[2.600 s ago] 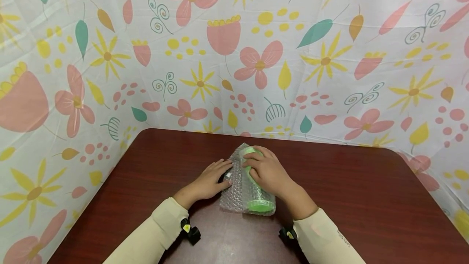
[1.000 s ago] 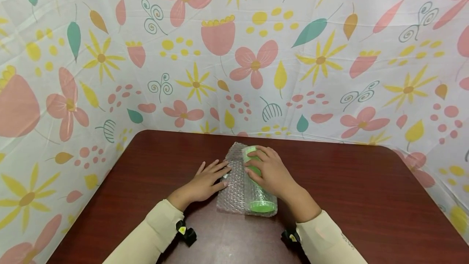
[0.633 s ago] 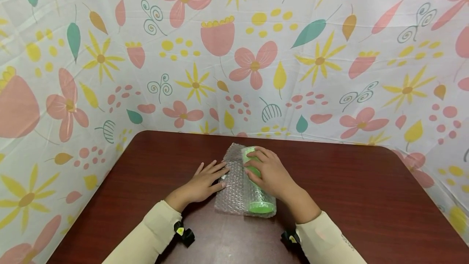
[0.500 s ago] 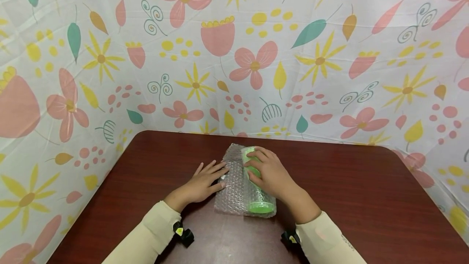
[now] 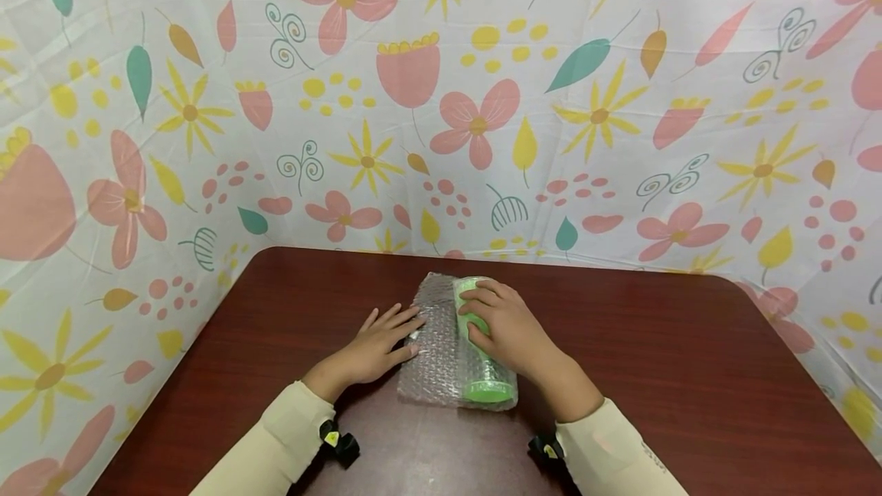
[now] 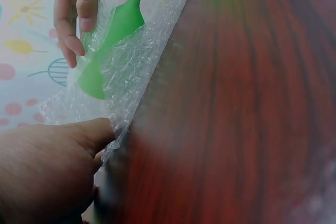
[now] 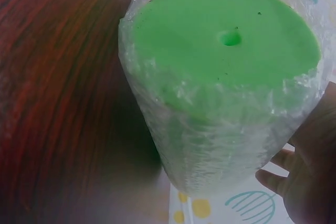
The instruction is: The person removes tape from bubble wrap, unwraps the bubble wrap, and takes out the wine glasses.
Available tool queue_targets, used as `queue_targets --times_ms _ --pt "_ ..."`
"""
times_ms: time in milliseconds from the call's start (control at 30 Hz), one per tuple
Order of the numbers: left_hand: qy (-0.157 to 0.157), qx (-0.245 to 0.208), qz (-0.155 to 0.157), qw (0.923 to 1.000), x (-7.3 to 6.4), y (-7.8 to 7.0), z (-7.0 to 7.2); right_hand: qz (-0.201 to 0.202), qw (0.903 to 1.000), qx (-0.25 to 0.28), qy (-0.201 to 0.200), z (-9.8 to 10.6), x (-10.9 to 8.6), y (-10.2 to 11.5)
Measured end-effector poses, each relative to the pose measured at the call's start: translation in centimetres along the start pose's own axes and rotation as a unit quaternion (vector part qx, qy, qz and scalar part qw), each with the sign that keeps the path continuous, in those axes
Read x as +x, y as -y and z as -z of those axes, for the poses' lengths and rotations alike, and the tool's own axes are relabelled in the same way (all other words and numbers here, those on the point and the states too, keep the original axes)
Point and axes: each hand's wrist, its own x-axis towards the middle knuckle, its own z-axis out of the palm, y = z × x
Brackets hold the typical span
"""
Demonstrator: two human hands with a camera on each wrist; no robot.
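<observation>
A green thing [image 5: 488, 392] with round, flat ends lies lengthwise inside clear bubble wrap [image 5: 432, 370]. In the right wrist view its near end is a green disc [image 7: 210, 61] with a small hole in it. The left wrist view shows its narrow green neck [image 6: 125, 20] through the wrap. My right hand [image 5: 513, 331] curls its fingers over the wrapped thing from the right. On the wrap's flat left part, my left hand [image 5: 375, 347] lies with fingers spread, fingertips and thumb at the edge.
A dark red wood-grain table [image 5: 654, 358] carries the bundle near its middle. Behind and to the left hangs a white sheet printed with flowers [image 5: 475, 125]. Black wrist straps [image 5: 339, 444] sit by the cream sleeves [image 5: 279, 442].
The left hand has shifted left and spread its fingers. The flat part of the bubble wrap reaches further left, while the right hand and the green thing stay nearly in place.
</observation>
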Motion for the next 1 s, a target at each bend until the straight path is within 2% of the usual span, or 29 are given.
queue_targets --times_ms 333,1000 --pt "-0.002 -0.003 -0.003 1.0 -0.34 0.32 -0.04 -0.004 0.9999 0.0 0.01 0.15 -0.24 0.02" --pt "-0.007 -0.021 -0.004 0.9997 -0.99 0.79 0.34 -0.008 0.9999 0.009 0.004 0.42 -0.35 0.13"
